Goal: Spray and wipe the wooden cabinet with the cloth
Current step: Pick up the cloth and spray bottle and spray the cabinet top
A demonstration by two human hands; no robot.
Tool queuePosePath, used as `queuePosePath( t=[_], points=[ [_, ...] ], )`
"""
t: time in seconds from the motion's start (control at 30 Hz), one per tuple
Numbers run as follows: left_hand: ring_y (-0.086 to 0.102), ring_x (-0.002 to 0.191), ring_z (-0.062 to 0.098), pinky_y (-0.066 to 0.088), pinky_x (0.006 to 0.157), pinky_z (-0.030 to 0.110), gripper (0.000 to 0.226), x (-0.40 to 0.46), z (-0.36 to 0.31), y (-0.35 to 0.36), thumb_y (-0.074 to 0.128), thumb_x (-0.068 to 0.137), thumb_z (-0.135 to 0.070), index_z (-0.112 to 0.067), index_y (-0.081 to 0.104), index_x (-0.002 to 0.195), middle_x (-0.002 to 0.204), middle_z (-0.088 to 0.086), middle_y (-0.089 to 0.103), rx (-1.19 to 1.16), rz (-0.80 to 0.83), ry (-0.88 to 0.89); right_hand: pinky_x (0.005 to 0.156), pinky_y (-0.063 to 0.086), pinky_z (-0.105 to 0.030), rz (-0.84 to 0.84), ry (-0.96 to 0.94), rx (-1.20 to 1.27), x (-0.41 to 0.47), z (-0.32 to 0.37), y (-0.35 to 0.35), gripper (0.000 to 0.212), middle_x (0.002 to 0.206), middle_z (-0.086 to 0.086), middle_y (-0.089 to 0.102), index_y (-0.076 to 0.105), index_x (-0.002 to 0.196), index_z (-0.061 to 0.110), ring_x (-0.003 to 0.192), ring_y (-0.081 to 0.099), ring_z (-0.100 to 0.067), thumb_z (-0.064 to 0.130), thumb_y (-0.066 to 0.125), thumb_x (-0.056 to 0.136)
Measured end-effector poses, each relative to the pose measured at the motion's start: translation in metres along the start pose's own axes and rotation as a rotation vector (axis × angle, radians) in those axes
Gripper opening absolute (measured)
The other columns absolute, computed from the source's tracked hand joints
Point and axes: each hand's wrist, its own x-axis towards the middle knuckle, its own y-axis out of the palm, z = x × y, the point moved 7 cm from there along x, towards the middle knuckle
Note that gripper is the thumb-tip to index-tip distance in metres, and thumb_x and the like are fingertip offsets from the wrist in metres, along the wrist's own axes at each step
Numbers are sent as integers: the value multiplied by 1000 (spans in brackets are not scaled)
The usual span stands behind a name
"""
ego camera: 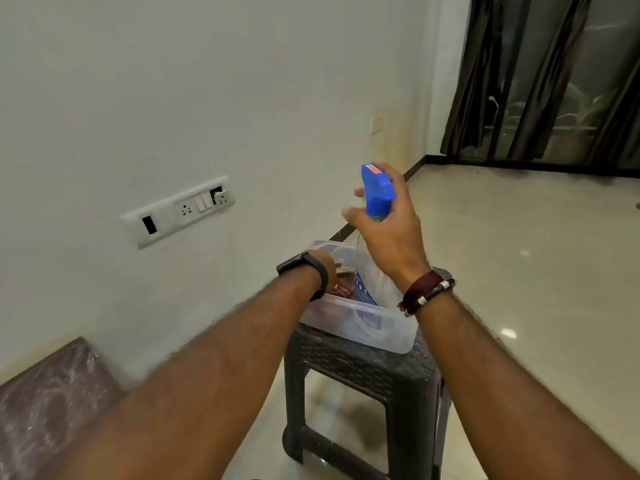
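Room: pale wall [173,81] is meeting glossy floor [519,271].
Stool [363,368]: is carrying a clear tub [391,337].
Right hand [388,230]: is gripping the spray bottle [375,237] above the tub.
Left hand [327,270]: is reaching onto the checked cloth [343,289] inside; grip unclear.

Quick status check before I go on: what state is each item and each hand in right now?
spray bottle: upright, base inside the tub, gripped at the neck
right hand: closed around the bottle
left hand: reaching into the tub, fingers hidden
checked cloth: lying in the tub
plastic tub: open, on the stool
stool: standing upright
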Motion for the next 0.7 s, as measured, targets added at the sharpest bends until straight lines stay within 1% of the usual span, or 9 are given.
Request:
queuePosePath(
  t=[0.07, 0.13, 0.23, 0.3, 0.4, 0.47, 0.57, 0.63, 0.7],
  points=[
    [58, 83, 23, 44, 73, 32, 31, -1, -3, 2, 57, 97, -21, -6, 61, 123, 102, 12, 65, 24, -15, 2, 89, 58, -27, 41, 38, 6, 1, -3, 3, 66, 113, 10, 66, 46, 143, 32, 106, 67, -8, 22, 78, 87],
    [57, 78, 22, 43, 73, 32, 29, -3, -7, 2, 56, 97, -20, -6, 59, 123, 91, 10, 59, 23, -15, -2, 91, 60, -39, 54, 83, 10, -1, -10, 4, 62, 107, 5, 70, 49, 141, 31, 100, 70, -18, 27, 76, 86],
    [62, 92, 25, 46, 77, 32, 31, -5, -15, -4, 61, 95, -17, -6, 59, 123, 103, 11, 62, 71, -18, 15, 86, 60, -51, 33, 107, 70, 2, -17, 1, 42, 97, 5, 71, 60, 126, 30, 83, 72, -21, 28, 73, 87],
    [62, 93, 26, 45, 76, 31, 27, -5, -18, -10, 61, 95, -17, -7, 62, 120, 95, 9, 58, 116, -20, 24, 83, 60, -52, 9, 123, 69, 2, -19, -2, 25, 97, 4, 71, 66, 114, 26, 72, 72, -17, 26, 72, 89],
    [64, 104, 26, 44, 77, 30, 13, -2, -22, -12, 53, 99, -21, -14, 60, 107, 93, 8, 56, 81, -27, 24, 81, 61, -51, -13, 123, 56, 2, -20, -2, 14, 97, 2, 71, 67, 106, 18, 67, 73, -18, 23, 68, 93],
    [63, 97, 25, 45, 77, 31, 14, -1, -22, -12, 46, 102, -28, -17, 55, 100, 87, 5, 53, 17, -53, 14, 80, 62, -48, -16, 115, 49, 1, -18, 0, 12, 95, 2, 71, 67, 105, 18, 66, 73, -18, 21, 66, 94],
    [56, 69, 17, 43, 62, 30, 26, 5, -17, -5, 47, 100, -42, -18, 56, 96, 75, 0, 53, -115, -32, -15, 80, 61, -46, -23, 109, 47, 0, -18, 3, 10, 94, 1, 71, 67, 103, 20, 64, 73, -15, 19, 65, 93],
    [55, 66, 16, 44, 58, 31, 26, 8, -15, 0, 52, 97, -45, -19, 60, 96, 77, 1, 57, -142, 9, -1, 80, 61, -46, -27, 109, 45, -1, -18, 4, 9, 93, 1, 71, 66, 100, 22, 63, 73, -14, 18, 65, 92],
    [60, 73, 18, 53, 67, 34, 26, 6, -14, -2, 53, 96, -44, -19, 59, 95, 88, 3, 64, -173, 1, 27, 80, 61, -45, -40, 109, 39, 0, -17, 4, 10, 92, 3, 71, 65, 99, 24, 62, 72, -13, 17, 65, 92]
  ],
)
